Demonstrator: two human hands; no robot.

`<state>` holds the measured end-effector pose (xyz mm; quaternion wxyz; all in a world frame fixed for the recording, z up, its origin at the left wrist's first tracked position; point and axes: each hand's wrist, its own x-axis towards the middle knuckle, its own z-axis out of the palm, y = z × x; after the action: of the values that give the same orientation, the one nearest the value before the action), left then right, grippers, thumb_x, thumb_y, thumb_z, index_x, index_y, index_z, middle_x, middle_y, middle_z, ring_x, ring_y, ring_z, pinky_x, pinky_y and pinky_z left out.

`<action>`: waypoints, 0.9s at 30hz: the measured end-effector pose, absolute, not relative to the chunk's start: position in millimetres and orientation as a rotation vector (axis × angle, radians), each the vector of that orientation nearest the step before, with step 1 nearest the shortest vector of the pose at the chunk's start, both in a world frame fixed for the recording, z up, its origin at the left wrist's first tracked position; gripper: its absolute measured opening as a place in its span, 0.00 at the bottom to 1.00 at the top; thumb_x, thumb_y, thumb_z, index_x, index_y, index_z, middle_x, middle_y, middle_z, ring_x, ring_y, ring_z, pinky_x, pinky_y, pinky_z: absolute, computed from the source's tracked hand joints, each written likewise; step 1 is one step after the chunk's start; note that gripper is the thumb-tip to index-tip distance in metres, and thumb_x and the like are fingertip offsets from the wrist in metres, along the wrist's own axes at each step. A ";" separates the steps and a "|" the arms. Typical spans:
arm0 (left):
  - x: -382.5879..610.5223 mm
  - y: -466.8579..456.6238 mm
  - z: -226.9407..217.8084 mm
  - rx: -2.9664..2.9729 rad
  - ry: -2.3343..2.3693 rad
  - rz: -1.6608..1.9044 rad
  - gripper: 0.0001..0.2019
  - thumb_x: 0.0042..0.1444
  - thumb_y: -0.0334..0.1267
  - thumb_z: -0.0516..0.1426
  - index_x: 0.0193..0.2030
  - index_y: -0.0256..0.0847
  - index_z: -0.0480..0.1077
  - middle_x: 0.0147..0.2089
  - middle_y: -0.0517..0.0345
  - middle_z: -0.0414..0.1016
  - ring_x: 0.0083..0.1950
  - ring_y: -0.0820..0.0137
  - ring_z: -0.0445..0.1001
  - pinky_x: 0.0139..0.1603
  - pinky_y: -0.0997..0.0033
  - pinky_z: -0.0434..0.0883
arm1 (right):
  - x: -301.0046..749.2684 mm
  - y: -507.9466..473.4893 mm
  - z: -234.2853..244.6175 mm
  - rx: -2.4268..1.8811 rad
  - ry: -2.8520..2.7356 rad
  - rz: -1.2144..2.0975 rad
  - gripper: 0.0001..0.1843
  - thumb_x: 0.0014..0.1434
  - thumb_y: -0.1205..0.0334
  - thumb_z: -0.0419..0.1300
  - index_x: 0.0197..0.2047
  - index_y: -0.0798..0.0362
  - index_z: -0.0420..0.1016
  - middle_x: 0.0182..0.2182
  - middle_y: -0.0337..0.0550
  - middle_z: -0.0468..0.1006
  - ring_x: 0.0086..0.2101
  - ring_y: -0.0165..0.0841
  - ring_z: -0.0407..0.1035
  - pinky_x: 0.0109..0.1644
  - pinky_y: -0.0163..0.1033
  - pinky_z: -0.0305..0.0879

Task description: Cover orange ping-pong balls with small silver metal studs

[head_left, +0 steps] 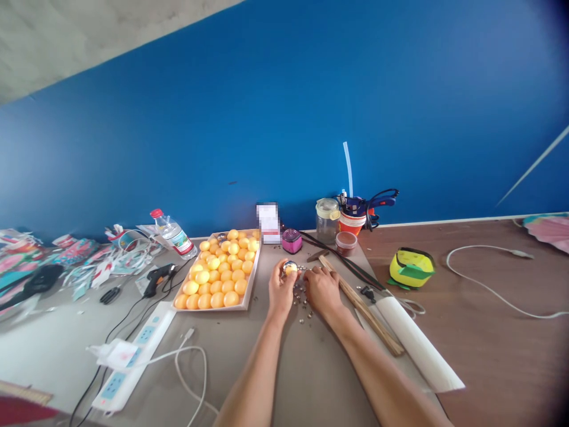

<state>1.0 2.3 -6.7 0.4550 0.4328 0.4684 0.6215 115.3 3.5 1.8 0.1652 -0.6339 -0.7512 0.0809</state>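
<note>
Held up in the fingers of my left hand (281,292) is a small ball (290,268), pale orange in part and covered with shiny silvery bits on its upper side. To its right, my right hand (323,287) is low over the table with fingers curled downward among small shiny pieces (301,321). Its fingertips are partly hidden, so what they pinch cannot be made out. More of these pieces lie scattered between the two hands. A shallow tray (249,295) full of orange balls (216,286) stands left of my left hand.
Beyond my hands are a purple box (292,241), a clear jar (327,222) and an orange cup of tools (352,223). Wooden sticks (371,316) and a white roll (418,343) lie right. A bottle (175,236), glue gun (156,279) and power strip (133,359) are left.
</note>
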 end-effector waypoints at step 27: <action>-3.4 4.5 -2.3 0.904 1.185 1.621 0.24 0.47 0.46 0.61 0.48 0.39 0.62 0.37 0.55 0.73 0.34 0.70 0.75 0.38 0.69 0.71 | 109.8 -1.0 1.6 -1.666 -2.277 0.280 0.10 0.56 0.64 0.52 0.40 0.52 0.73 0.40 0.47 0.74 0.42 0.39 0.66 0.46 0.43 0.46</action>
<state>-3.4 4.5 -2.3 0.4525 0.3662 0.4798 0.6565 109.8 -1.0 1.6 0.1524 -0.5808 -0.7937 0.0975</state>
